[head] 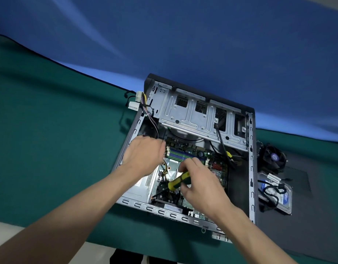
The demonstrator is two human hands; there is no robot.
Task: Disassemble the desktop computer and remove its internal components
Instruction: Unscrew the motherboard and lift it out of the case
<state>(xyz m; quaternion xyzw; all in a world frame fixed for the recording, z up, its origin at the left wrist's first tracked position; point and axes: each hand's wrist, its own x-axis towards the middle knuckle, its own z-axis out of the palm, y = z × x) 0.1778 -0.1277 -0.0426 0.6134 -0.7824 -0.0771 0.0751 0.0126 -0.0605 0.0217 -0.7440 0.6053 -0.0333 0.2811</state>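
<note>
Computer case (251,168) lies on its side, open, on the green tabletop (50,140), filling the middle of our view, with a blue backdrop (183,35) behind it at twelve o'clock. Inside it, the metal drive cage (193,119) sits at the far end and the green circuit board (193,159) lies nearer us. At three o'clock of the case, on a dark panel (297,187), we see a hard drive (282,195) with black cables over it and, just beyond that, a black fan (274,157). A bundle of wires with white plugs (138,98) hangs out of the case at ten o'clock. Our left hand (143,157) rests palm down, fingers loosely curled, at the board's left edge; whether it grips anything we cannot tell. Our right hand (198,180) is closed around a yellow-and-green screwdriver (180,181), tip pointing down at seven o'clock toward the board.
</note>
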